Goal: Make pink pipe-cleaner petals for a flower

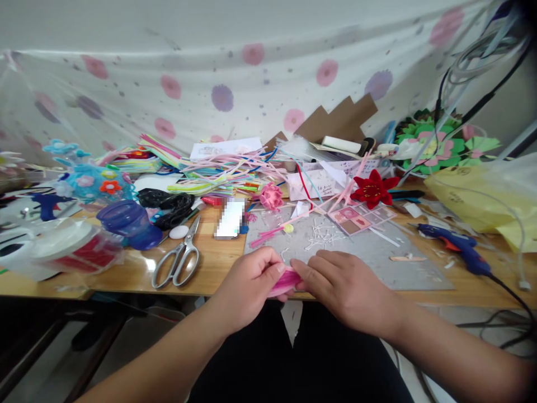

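Note:
Both my hands meet at the near edge of the wooden table (126,274), pinching a bright pink pipe-cleaner piece (284,281) between them. My left hand (247,285) curls its fingers around the left end. My right hand (344,288) presses its fingertips on the right end. The piece sits just in front of a grey cutting mat (377,252) strewn with white scraps. Most of the pink piece is hidden by my fingers.
Steel scissors (178,258) lie left of my hands. A blue glue gun (457,246) rests at the right with its cord trailing off. A heap of coloured pipe cleaners (218,168), a pink flower (272,196), a red flower (373,189), a blue plastic cup (128,221) and a yellow bag (482,196) crowd the table.

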The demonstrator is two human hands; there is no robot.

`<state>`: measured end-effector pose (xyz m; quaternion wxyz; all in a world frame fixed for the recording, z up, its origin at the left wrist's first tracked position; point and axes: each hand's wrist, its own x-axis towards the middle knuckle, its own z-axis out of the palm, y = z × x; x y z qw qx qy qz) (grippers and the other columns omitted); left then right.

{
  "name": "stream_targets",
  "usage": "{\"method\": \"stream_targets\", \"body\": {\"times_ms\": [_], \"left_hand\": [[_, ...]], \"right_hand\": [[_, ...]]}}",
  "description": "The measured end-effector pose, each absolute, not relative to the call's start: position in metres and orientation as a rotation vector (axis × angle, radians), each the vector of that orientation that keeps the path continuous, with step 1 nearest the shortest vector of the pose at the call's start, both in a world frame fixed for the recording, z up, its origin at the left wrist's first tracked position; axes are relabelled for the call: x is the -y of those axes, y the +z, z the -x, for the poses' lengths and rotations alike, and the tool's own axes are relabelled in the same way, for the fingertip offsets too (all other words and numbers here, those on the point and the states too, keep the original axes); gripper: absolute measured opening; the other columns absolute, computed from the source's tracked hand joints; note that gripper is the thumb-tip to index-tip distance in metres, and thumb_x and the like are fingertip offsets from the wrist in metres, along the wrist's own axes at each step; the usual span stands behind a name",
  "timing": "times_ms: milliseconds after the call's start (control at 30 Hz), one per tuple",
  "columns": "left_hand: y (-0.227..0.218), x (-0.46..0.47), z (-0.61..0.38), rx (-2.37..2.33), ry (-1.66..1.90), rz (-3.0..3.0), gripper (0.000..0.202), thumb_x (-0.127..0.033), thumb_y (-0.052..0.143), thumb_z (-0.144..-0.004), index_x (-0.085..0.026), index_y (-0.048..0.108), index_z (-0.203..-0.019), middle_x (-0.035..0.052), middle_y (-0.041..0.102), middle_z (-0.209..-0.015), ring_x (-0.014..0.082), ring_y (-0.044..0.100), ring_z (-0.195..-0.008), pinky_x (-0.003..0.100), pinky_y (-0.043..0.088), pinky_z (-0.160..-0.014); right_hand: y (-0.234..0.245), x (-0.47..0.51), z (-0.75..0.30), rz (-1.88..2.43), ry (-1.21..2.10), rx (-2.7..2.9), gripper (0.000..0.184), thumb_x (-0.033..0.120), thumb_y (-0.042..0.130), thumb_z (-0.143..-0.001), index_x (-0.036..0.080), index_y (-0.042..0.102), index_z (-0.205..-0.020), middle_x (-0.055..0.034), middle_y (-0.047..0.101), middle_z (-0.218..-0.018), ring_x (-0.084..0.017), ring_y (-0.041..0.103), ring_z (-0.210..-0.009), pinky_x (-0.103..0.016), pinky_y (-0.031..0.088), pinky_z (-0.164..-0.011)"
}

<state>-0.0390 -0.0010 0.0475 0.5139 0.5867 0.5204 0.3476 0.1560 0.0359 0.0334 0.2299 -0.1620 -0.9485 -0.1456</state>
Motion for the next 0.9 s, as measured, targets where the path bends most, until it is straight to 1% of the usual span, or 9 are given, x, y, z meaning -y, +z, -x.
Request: {"method": "stream_targets", "body": {"times_ms": [133,267,400,467,533,600,733,800,900], "left_hand": [[0.0481,0.0015,0.0382,-1.261,0.853,-1.358,0.017,-0.030,0.050,-0.087,-0.018,0.050,-0.074,-0.0019,0.062,-0.062,0.0151,0.064,-0.059,0.025,0.046,-0.059],[0.0459,0.0009,0.0372,-1.199,0.902,-1.273,0.013,-0.027,0.055,-0.084,-0.018,0.051,-0.075,-0.0032,0.061,-0.060,0.0134,0.062,-0.057,0.024,0.045,-0.057],[0.0446,-0.0003,0.0401,-1.094,0.866,-1.219,0.011,-0.023,0.064,-0.078,-0.018,0.054,-0.080,-0.0032,0.064,-0.065,0.0126,0.062,-0.063,0.023,0.046,-0.061],[0.0444,-0.0011,0.0426,-1.125,0.799,-1.287,0.010,-0.021,0.065,-0.076,-0.018,0.058,-0.081,-0.0023,0.066,-0.066,0.0125,0.062,-0.064,0.022,0.045,-0.063],[0.0441,-0.0021,0.0444,-1.194,0.716,-1.401,0.007,-0.024,0.064,-0.078,-0.017,0.062,-0.077,-0.0008,0.066,-0.064,0.0124,0.061,-0.062,0.022,0.044,-0.061],[0.0436,-0.0030,0.0450,-1.220,0.660,-1.450,0.015,-0.027,0.060,-0.080,-0.016,0.062,-0.071,0.0005,0.066,-0.064,0.0125,0.060,-0.059,0.023,0.044,-0.058],[0.0428,-0.0044,0.0434,-1.218,0.646,-1.427,0.019,-0.028,0.056,-0.081,-0.017,0.058,-0.067,0.0008,0.066,-0.064,0.0123,0.060,-0.056,0.023,0.045,-0.055],[0.0424,-0.0053,0.0422,-1.239,0.648,-1.434,0.019,-0.029,0.056,-0.081,-0.017,0.057,-0.066,0.0003,0.065,-0.062,0.0121,0.058,-0.054,0.023,0.043,-0.053],[0.0414,-0.0073,0.0413,-1.271,0.633,-1.421,0.021,-0.028,0.056,-0.079,-0.017,0.054,-0.062,-0.0003,0.064,-0.058,0.0105,0.055,-0.049,0.020,0.038,-0.048]], "right_hand": [[0.0340,-0.0353,-0.1554,0.444,-0.419,2.626,0.024,0.016,0.038,-0.097,0.007,0.060,-0.100,-0.0068,0.056,-0.073,-0.021,0.047,-0.064,-0.032,0.032,-0.055],[0.0342,-0.0349,-0.1544,0.442,-0.416,2.629,0.024,0.016,0.037,-0.098,0.010,0.060,-0.094,-0.0056,0.055,-0.071,-0.020,0.045,-0.062,-0.032,0.030,-0.055],[0.0356,-0.0348,-0.1542,0.457,-0.343,2.647,0.026,0.017,0.036,-0.099,0.012,0.060,-0.090,-0.0049,0.055,-0.070,-0.019,0.044,-0.062,-0.031,0.029,-0.054],[0.0367,-0.0348,-0.1544,0.449,-0.309,2.655,0.027,0.017,0.035,-0.099,0.012,0.059,-0.087,-0.0049,0.054,-0.071,-0.019,0.044,-0.062,-0.032,0.030,-0.055],[0.0374,-0.0348,-0.1544,0.442,-0.297,2.652,0.029,0.017,0.034,-0.099,0.012,0.059,-0.087,-0.0052,0.055,-0.071,-0.019,0.044,-0.062,-0.032,0.030,-0.055],[0.0378,-0.0350,-0.1542,0.448,-0.280,2.651,0.029,0.019,0.033,-0.100,0.012,0.058,-0.088,-0.0053,0.055,-0.072,-0.019,0.045,-0.063,-0.031,0.031,-0.056],[0.0382,-0.0352,-0.1525,0.479,-0.248,2.699,0.021,0.022,0.041,-0.099,0.012,0.059,-0.094,-0.0045,0.056,-0.075,-0.019,0.046,-0.066,-0.032,0.032,-0.057],[0.0384,-0.0353,-0.1510,0.488,-0.291,2.749,0.014,0.020,0.048,-0.095,0.012,0.059,-0.097,-0.0042,0.056,-0.076,-0.020,0.046,-0.066,-0.032,0.032,-0.057],[0.0386,-0.0355,-0.1478,0.480,-0.388,2.819,0.008,0.015,0.055,-0.090,0.012,0.059,-0.095,-0.0046,0.057,-0.078,-0.021,0.047,-0.068,-0.032,0.030,-0.056]]}}
